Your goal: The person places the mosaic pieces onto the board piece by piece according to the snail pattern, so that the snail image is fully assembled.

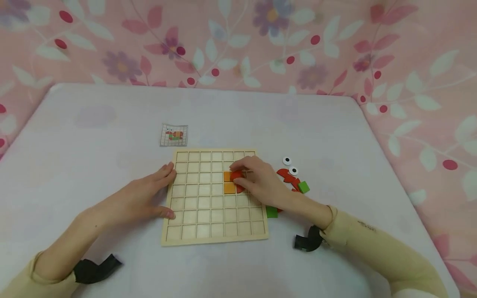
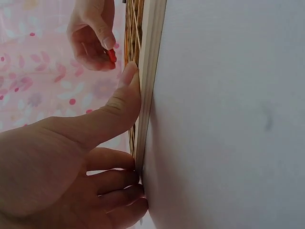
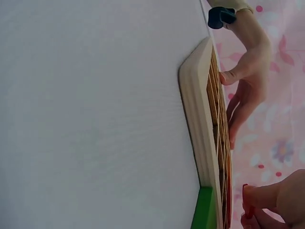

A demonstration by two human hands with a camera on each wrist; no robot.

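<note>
A wooden grid board (image 1: 197,216) lies flat on the table. My left hand (image 1: 139,200) rests along its left edge, fingers extended, with the thumb at the rim lower down. Over the right half of the board, my right hand (image 1: 262,182) pinches a red piece (image 2: 112,55) between thumb and fingers; the left wrist view shows it held above the grid. Two orange squares (image 1: 229,188) sit in neighbouring cells just left of those fingertips. Another red piece (image 1: 240,189) lies in the cell below the held one, partly covered by the hand.
Right of the board lie several loose red pieces (image 1: 283,172), two round eye pieces (image 1: 293,170) and a green square (image 1: 303,187). A second green square (image 1: 272,212) touches the board's right edge. Behind the board is a small picture card (image 1: 174,135) with a coloured grid figure.
</note>
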